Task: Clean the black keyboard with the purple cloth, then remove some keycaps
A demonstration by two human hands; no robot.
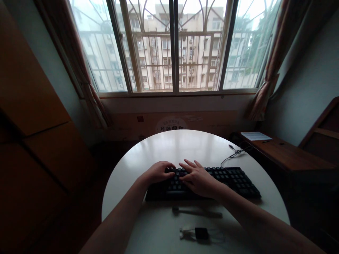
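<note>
A black keyboard (233, 180) lies on the round white counter (148, 151), its right end angled towards the near side. The left hand (159, 172) is at its far left part, fingers bent over the keys and thumb pointing right; whether it pinches anything I cannot tell. The right hand (197, 179) is over the middle, its upper fingers fanned apart; whether the thumb grips anything is unclear. A cable (230, 155) curls on the far right side. Nearer than the keyboard lies a slim brush (197, 212), and nearer still a wire tool (201, 233) with a black middle.
</note>
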